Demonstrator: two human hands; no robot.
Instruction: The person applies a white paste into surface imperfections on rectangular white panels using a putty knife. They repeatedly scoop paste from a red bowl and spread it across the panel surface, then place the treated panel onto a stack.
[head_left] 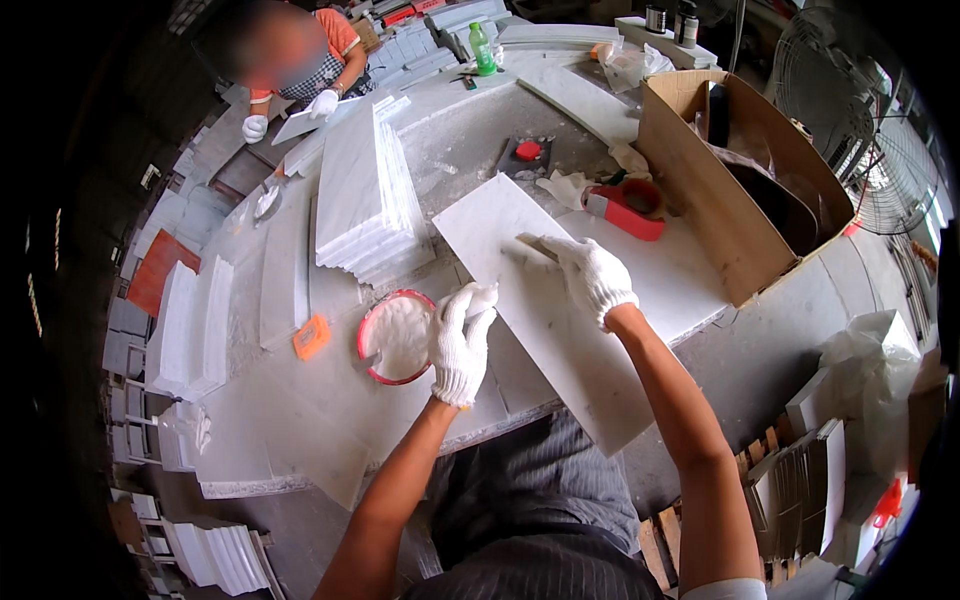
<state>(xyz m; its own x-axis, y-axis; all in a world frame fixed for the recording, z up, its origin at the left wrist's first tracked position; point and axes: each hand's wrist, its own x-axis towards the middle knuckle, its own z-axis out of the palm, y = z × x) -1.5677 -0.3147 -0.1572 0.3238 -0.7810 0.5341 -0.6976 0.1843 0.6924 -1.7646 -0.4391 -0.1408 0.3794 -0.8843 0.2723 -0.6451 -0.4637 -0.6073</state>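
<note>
A pale, grey-veined stone slab [560, 330] lies at an angle in front of me, its near corner over the table's edge. My right hand [597, 278], in a white knit glove, is closed round a thin flat scraper [537, 246] whose blade rests on or just above the slab. Left of the slab, my left hand [462, 345], gloved too, has its fingers curled together. Whatever it may hold is hidden. Beside that hand, partly covered by it, stands a red-rimmed bowl [397, 335] of white paste. An orange scraper [312, 337] lies left of the bowl.
Stacked slabs [365, 200] rise at the left middle. To the right stands an open cardboard box [715, 210], with a red tape dispenser [630, 208] beside it and a fan [850, 120] behind. A green bottle [482, 50] is farther back. Across the table a gloved co-worker [335, 75] handles a slab.
</note>
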